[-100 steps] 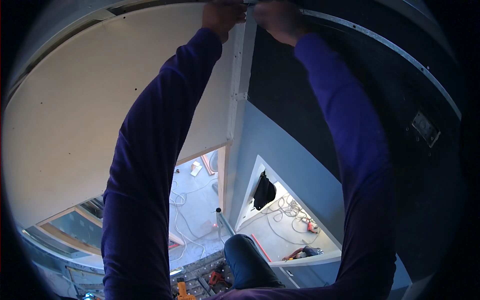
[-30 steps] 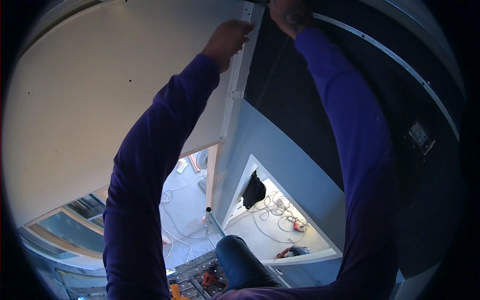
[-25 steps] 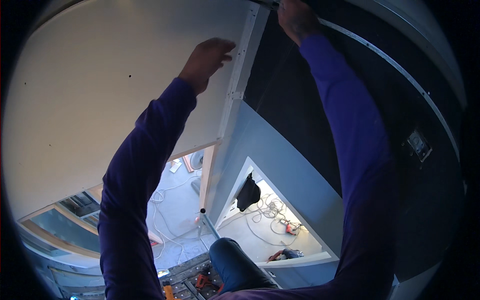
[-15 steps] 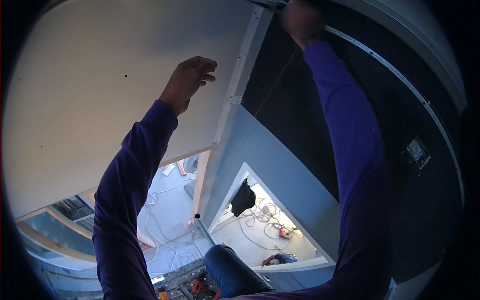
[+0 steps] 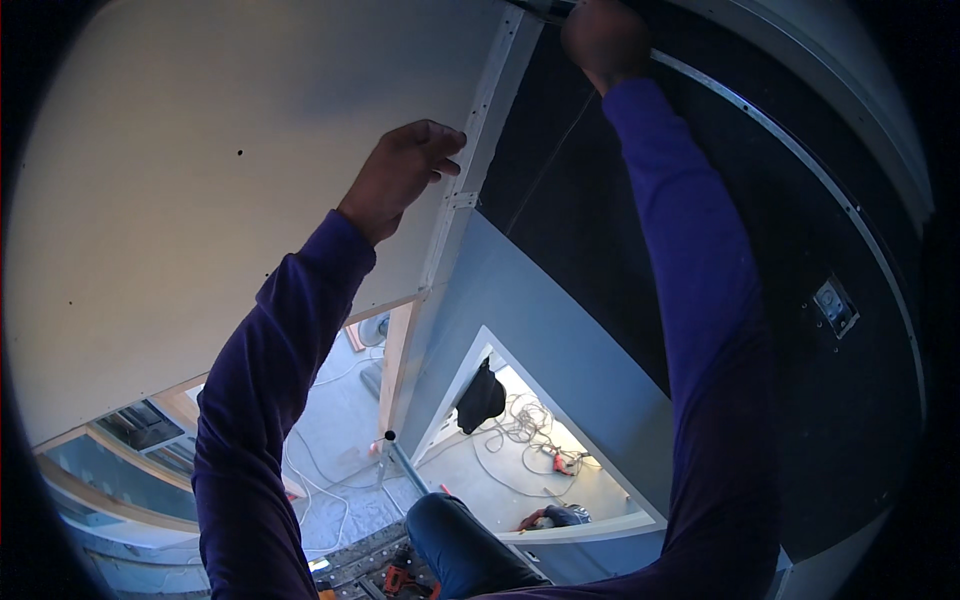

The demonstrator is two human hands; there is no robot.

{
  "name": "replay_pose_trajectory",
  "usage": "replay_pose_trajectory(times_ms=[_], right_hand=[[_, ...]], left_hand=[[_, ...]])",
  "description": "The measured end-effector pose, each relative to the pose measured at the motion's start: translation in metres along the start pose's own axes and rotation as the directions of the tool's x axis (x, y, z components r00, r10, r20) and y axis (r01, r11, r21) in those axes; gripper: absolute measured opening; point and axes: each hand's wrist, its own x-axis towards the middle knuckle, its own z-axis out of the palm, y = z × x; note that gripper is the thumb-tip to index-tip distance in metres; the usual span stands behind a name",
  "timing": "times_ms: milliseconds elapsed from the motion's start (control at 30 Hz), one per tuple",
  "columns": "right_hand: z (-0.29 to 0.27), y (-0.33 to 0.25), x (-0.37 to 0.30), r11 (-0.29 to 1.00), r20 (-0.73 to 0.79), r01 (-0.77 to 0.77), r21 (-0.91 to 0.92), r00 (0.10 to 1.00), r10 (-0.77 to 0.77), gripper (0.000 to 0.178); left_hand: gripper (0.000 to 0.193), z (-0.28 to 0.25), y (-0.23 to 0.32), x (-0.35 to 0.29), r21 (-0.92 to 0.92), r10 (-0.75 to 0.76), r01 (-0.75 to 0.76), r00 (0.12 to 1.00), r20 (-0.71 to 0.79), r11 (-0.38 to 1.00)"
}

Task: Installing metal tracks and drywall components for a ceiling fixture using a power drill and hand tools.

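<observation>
Raised in front of the pale panel is my left hand, its fingers curled together close to the perforated metal corner strip. Whatever is between those fingertips, if anything, is too small to make out. High at the top edge my right hand is closed around a dark, slim object at the upper end of the strip. The hand blurs and covers most of that object, so its kind is unclear. Behind my right forearm spreads a black wall panel.
Below are a platform with a red-and-black power tool, my knee and a metal post. A white-framed triangular opening shows a black cloth, tangled cords and another person. An electrical box sits at right.
My left hand has moved right, toward the corner strip, and its fingers have drawn closer together. My right hand stays nearly in place at the top.
</observation>
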Motion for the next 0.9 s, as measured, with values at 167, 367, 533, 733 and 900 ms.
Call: replay_pose_trajectory(times_ms=[167, 367, 533, 733, 900], right_hand=[[0.001, 0.001, -0.002, 0.999, 0.011, -0.038, -0.007, 0.999, 0.038, 0.018], [-0.001, -0.002, -0.001, 1.000, 0.002, 0.015, -0.006, 1.000, -0.015, 0.017], [-0.002, -0.006, 0.000, 0.999, -0.052, -0.029, -0.046, 0.998, 0.027, 0.017], [-0.006, -0.012, -0.001, 0.995, -0.074, -0.087, -0.050, 0.994, 0.083, 0.017], [-0.007, -0.028, 0.004, 0.986, -0.079, -0.167, -0.009, 0.983, 0.166, 0.018]], left_hand=[[0.027, 0.003, -0.007, -0.001, -0.073, 0.046, -0.042, 0.998, 0.048, 0.996], [0.022, 0.003, -0.011, 0.002, -0.036, -0.035, 0.036, 0.999, 0.019, 0.999], [0.023, 0.010, -0.012, 0.002, -0.037, -0.016, 0.018, 0.999, 0.049, 0.999], [0.028, 0.036, -0.019, 0.032, 0.128, 0.140, -0.148, 0.988, 0.070, 0.981], [0.042, 0.095, -0.028, 0.074, 0.459, 0.547, -0.449, 0.831, -0.099, 0.766]])
